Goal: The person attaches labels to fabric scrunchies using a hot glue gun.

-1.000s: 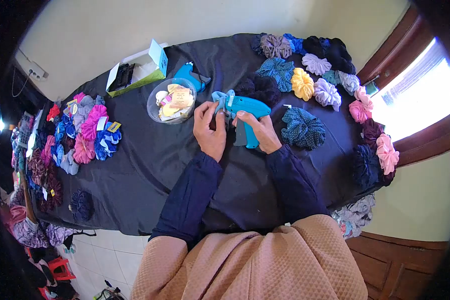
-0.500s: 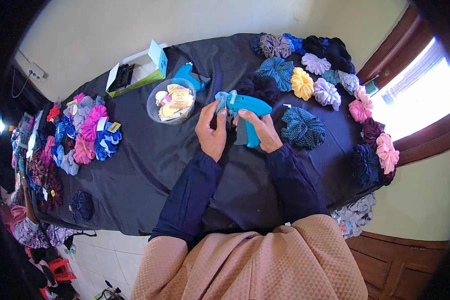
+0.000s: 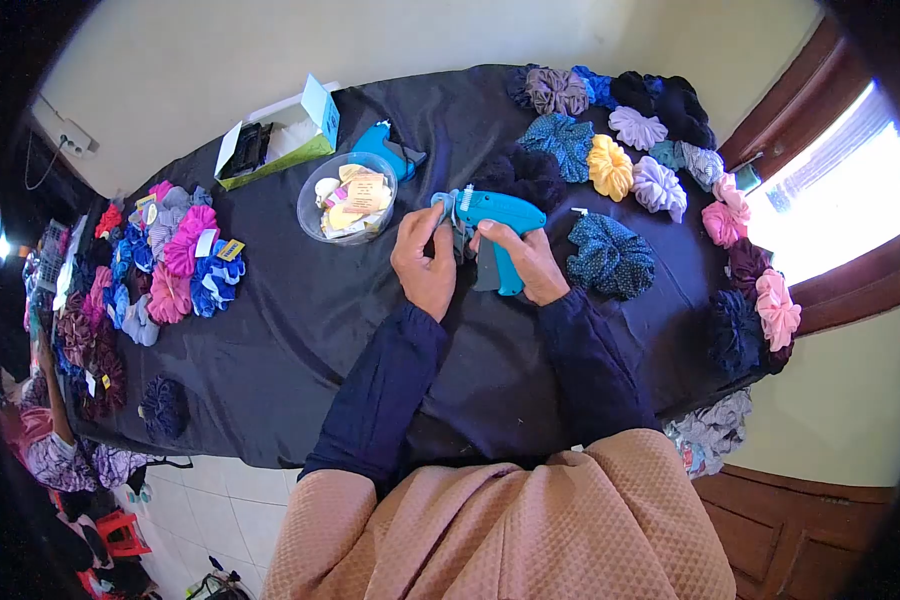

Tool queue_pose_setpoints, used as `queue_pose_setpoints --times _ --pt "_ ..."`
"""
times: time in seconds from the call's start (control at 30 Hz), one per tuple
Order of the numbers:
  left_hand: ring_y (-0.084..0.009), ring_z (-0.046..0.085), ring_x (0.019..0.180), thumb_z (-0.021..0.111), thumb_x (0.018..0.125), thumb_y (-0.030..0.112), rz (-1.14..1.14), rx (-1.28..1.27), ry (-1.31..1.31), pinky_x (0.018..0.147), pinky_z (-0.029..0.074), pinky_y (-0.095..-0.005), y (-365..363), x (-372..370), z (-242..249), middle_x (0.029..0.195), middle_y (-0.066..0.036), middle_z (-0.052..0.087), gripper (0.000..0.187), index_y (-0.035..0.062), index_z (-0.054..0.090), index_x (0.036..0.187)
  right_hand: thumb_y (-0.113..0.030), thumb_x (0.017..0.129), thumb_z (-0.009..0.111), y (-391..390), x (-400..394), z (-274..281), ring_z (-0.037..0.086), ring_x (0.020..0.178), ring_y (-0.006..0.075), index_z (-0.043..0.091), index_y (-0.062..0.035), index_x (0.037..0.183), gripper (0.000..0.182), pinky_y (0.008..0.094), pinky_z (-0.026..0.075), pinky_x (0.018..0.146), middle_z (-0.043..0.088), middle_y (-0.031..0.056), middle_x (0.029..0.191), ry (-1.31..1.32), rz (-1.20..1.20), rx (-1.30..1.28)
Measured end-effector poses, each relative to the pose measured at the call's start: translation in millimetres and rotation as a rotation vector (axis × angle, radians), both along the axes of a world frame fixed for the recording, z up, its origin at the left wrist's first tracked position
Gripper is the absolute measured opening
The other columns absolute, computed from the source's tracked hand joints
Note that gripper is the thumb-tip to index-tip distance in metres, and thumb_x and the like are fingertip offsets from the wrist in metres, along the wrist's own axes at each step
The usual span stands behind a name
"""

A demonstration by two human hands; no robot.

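A turquoise tagging gun (image 3: pixel 505 209) with a grey trigger is in the grip of my right hand (image 3: pixel 535 268), its nose pointing left. At that nose, my left hand (image 3: pixel 425 265) pinches a small grey-blue piece of fabric (image 3: pixel 443 206); most of it is hidden by fingers and gun. To the right of my right hand lies a dark teal dotted scrunchie (image 3: pixel 610 257) with a small white tip showing at its upper left. Just behind the gun sits a black fluffy scrunchie (image 3: pixel 530 175).
A clear round tub (image 3: pixel 305 218) holds paper tags. Behind it are a second tagging gun (image 3: pixel 385 150) and an open box (image 3: pixel 270 165). Scrunchies lie at right, including a yellow one (image 3: pixel 610 168), and tagged ones (image 3: pixel 190 240) at left. Another person's arm (image 3: pixel 58 405) shows far left.
The grey-blue fabric sits lower and flatter against the gun's nose, and my left fingertips have shifted slightly. The whole view has shifted a little; the gun stays in my right hand.
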State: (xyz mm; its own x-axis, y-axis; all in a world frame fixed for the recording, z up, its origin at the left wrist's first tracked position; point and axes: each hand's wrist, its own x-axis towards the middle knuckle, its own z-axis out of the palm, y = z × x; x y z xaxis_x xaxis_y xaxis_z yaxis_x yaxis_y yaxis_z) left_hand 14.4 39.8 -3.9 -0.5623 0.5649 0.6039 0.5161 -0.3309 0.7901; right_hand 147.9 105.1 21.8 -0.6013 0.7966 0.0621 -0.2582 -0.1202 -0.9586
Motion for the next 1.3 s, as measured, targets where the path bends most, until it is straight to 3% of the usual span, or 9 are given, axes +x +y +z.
queue_pose_setpoints --times 0.37,0.6,0.7,0.77,0.8,0.9,0.97,1.1,1.3 --pt "-0.0278 0.062 0.092 0.061 0.081 -0.003 0.015 -0.018 0.097 0.081 0.049 -0.0336 -0.5 0.3 -1.8 0.104 -0.015 0.063 0.026 -0.0005 0.067 0.106 -0.018 0.088 0.067 0.5 -0.6 -1.2 0.059 0.074 0.0076 0.068 -0.0049 0.105 0.021 0.0238 0.046 0.066 0.066 0.0012 0.082 -0.026 -0.013 -0.011" --pt "-0.0269 0.052 0.111 0.064 0.083 0.004 0.113 -0.010 0.165 0.096 0.041 -0.0355 -0.5 0.6 4.6 0.117 -0.012 0.059 0.023 0.0018 0.068 0.106 -0.017 0.088 0.067 0.1 -5.2 -3.4 0.060 0.082 0.0095 0.068 -0.0034 0.106 0.022 0.0259 0.047 0.076 0.066 0.0017 0.087 0.047 -0.065 0.083" --pt "-0.0270 0.053 0.109 0.063 0.086 0.006 0.054 -0.008 0.120 0.095 0.041 -0.0354 0.0 1.1 4.3 0.114 -0.012 0.061 0.022 0.0014 0.068 0.107 -0.016 0.088 0.067 -1.4 -2.8 0.5 0.060 0.085 0.0102 0.068 -0.0030 0.104 0.021 0.0269 0.047 0.080 0.067 0.0020 0.090 0.039 -0.076 0.029" --pt "-0.0272 0.054 0.108 0.063 0.088 0.008 -0.172 0.021 -0.256 0.095 0.042 -0.0359 2.6 2.1 -0.2 0.109 -0.012 0.063 0.022 0.0011 0.067 0.107 -0.016 0.088 0.067 1.6 -2.0 -3.4 0.060 0.085 0.0103 0.068 -0.0031 0.104 0.020 0.0270 0.047 0.080 0.067 0.0021 0.090 0.038 -0.070 0.004" --pt "-0.0272 0.054 0.108 0.063 0.088 0.008 -0.173 0.021 -0.256 0.095 0.042 -0.0359 2.0 1.4 -0.7 0.109 -0.012 0.063 0.022 0.0011 0.067 0.107 -0.015 0.088 0.067 2.1 -2.1 -3.5 0.060 0.085 0.0104 0.068 -0.0031 0.103 0.019 0.0270 0.047 0.080 0.067 0.0022 0.090 0.036 -0.063 -0.022" --pt "-0.0263 0.056 0.107 0.064 0.088 0.009 -0.086 -0.078 -0.182 0.093 0.044 -0.0348 0.1 -1.7 -1.5 0.105 -0.012 0.065 0.021 0.0006 0.067 0.106 -0.016 0.089 0.067 0.4 -2.5 -2.7 0.060 0.085 0.0102 0.068 -0.0029 0.103 0.020 0.0266 0.047 0.079 0.067 0.0020 0.090 0.057 -0.078 -0.053" --pt "-0.0248 0.057 0.107 0.065 0.088 0.009 0.030 -0.067 0.078 0.092 0.044 -0.0329 0.2 -2.2 -1.7 0.105 -0.012 0.064 0.020 0.0001 0.067 0.106 -0.017 0.089 0.067 0.5 -2.6 -2.7 0.060 0.084 0.0101 0.067 -0.0029 0.104 0.020 0.0264 0.047 0.079 0.066 0.0020 0.090 0.039 -0.074 -0.059" --pt "-0.0251 0.060 0.104 0.064 0.088 0.009 0.063 0.011 0.139 0.091 0.045 -0.0329 -0.1 1.7 5.1 0.105 -0.012 0.065 0.020 -0.0005 0.067 0.105 -0.018 0.089 0.067 0.9 -2.3 -3.4 0.060 0.084 0.0098 0.067 -0.0031 0.106 0.022 0.0260 0.047 0.078 0.066 0.0018 0.090 0.029 -0.065 -0.065" --pt "-0.0272 0.064 0.104 0.062 0.087 0.004 -0.064 -0.010 -0.113 0.092 0.047 -0.0347 2.6 2.7 -2.5 0.112 -0.016 0.066 0.023 -0.0033 0.065 0.109 -0.020 0.088 0.068 0.8 -1.6 -2.6 0.059 0.084 0.0099 0.067 -0.0032 0.106 0.025 0.0261 0.047 0.078 0.066 0.0020 0.090 0.026 -0.064 -0.082"
